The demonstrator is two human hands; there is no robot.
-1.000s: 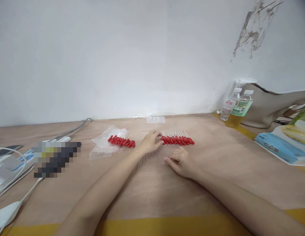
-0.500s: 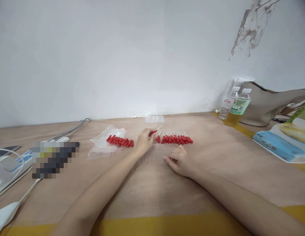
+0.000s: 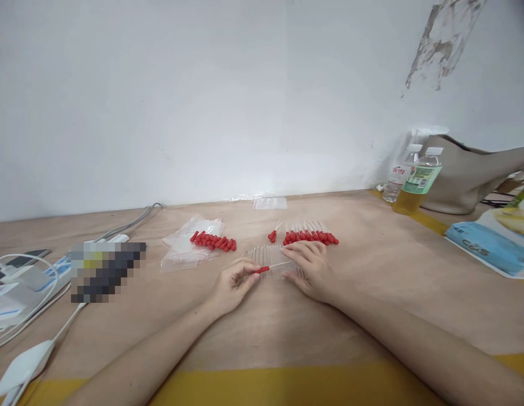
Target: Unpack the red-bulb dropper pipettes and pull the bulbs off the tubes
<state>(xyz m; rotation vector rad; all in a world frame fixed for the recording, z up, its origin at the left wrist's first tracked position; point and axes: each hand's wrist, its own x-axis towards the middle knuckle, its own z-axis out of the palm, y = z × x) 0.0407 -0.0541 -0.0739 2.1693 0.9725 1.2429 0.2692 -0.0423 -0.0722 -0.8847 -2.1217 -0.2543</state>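
Far left of table (image 3: 253, 338): a white plug and cables (image 3: 21, 361) lay at the near corner, with a blurred dark item (image 3: 105, 270) beyond them.
Left of centre: a clear bag (image 3: 181, 254) lay flat, with a loose heap of red caps (image 3: 213, 241) on its far edge, well apart from both hands.
Left hand (image 3: 234, 285): fingers were curled in a pinch, closed on the red-capped end of a single pipette (image 3: 272, 267). The palm rested on the table.
Pipette: held just above the table, between the two hands. Its long axis ran nearly level, left to right, red cap toward the left hand and clear stem toward the right hand.
Clear stems (image 3: 266, 255): a fan of uncapped stems lay on the table directly behind the held pipette.
Right hand (image 3: 310, 270): fingers were loosely bent, not closed into a fist. Fingertips met the clear end of the pipette; whether they gripped it or only touched it could not be told.
Governing relation: the pipette bridged the gap between the hands, each at one end; the left hand had the firmer hold.
Finished row (image 3: 310, 237): capped pipettes lay side by side just beyond the right hand, red ends nearest it.
Far right: two bottles (image 3: 409, 180) stood against the wall beside a beige bag (image 3: 469, 175); a blue packet (image 3: 485, 248) lay nearer.
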